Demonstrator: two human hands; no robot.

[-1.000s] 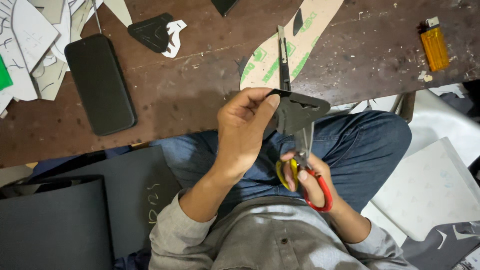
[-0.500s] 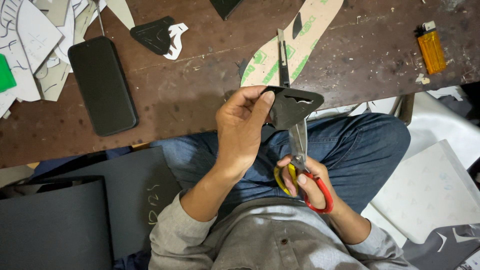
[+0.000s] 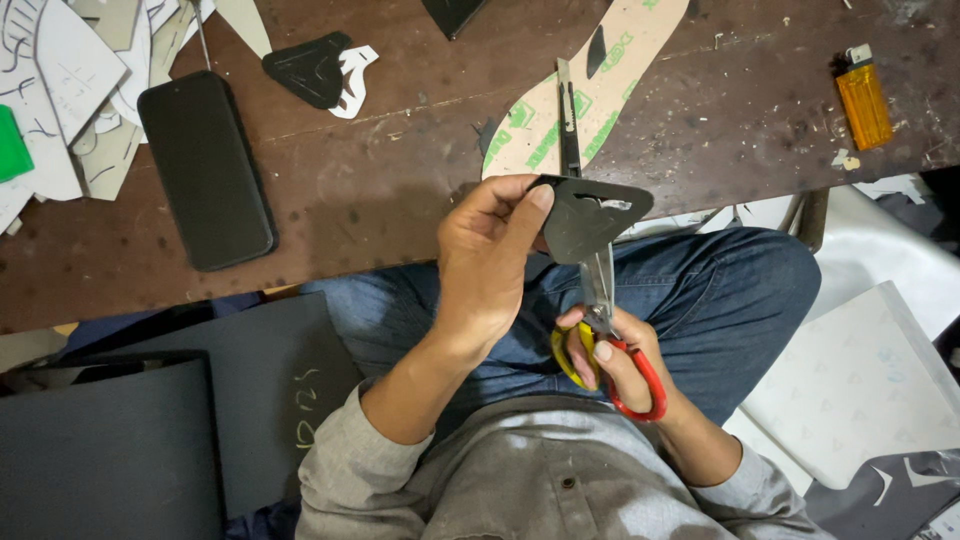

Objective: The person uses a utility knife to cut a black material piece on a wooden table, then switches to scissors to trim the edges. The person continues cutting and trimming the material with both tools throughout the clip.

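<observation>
Dark brown and badly scuffed, the wooden table (image 3: 380,190) runs across the upper part of the view, its near edge just above the person's knees. On it lie a black phone (image 3: 207,168) face down at the left, pale paper cut-outs (image 3: 60,80) heaped in the far left corner, a small black shaped piece (image 3: 312,68) resting on a white scrap, a long cardboard sole-shaped template (image 3: 600,85) with green print, a utility knife (image 3: 569,120) lying on that template, and an orange lighter (image 3: 864,98) at the far right. Below the table edge, dark sheets (image 3: 130,440) are stacked at the left and white sheets (image 3: 860,390) lie at the right beside the person's blue jeans.

Over the lap, just in front of the table edge, the left hand (image 3: 490,265) is closed on a dark, roughly triangular cut piece (image 3: 590,215), thumb and fingertips pinching its left corner so it is held up flat toward the camera. The piece has a narrow slot near its upper right side. Scissors (image 3: 605,330) with one red and one yellow handle loop point upward, their blades meeting the lower edge of the piece. The right hand (image 3: 615,365) is clamped round those handles, fingers through the loops, directly below the piece and close to the left wrist.
</observation>
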